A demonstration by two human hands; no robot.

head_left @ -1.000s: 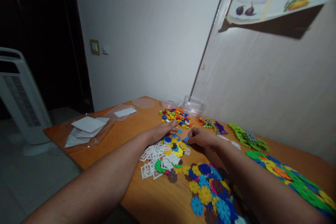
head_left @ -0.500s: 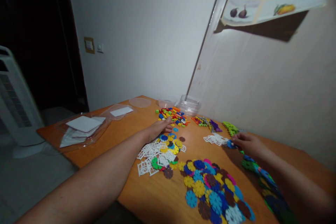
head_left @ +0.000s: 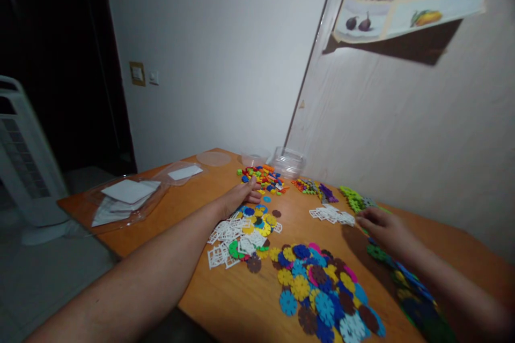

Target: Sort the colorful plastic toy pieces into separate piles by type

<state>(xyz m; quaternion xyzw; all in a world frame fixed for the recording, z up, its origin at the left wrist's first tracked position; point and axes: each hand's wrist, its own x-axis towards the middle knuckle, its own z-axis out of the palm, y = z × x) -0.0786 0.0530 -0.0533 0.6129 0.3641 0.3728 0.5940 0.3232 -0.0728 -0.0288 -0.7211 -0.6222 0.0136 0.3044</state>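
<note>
My left hand (head_left: 243, 196) rests at the heap of small bright building blocks (head_left: 266, 176), thumb apart from the fingers and nothing held. Just below it lie white lattice window-shaped pieces (head_left: 229, 229), mixed with notched plastic discs (head_left: 257, 220). My right hand (head_left: 378, 225) hovers over the table's right side with its fingertips curled together; whatever is between them is hidden. Left of those fingertips is a smaller group of white lattice pieces (head_left: 330, 214). Beneath the right forearm runs a long row of green, blue and dark discs (head_left: 402, 278), partly in shadow.
A large pile of multicoloured notched discs (head_left: 322, 289) covers the near middle of the table (head_left: 225, 300). Clear plastic tubs (head_left: 288, 161) stand at the back. Green pieces (head_left: 351, 198) and purple pieces (head_left: 328, 193) lie along the wall. White cards (head_left: 127, 191) are at the left.
The blue disc seen at my right fingertips is no longer visible there. My left hand stays by the blocks. The whole view has shifted slightly.
</note>
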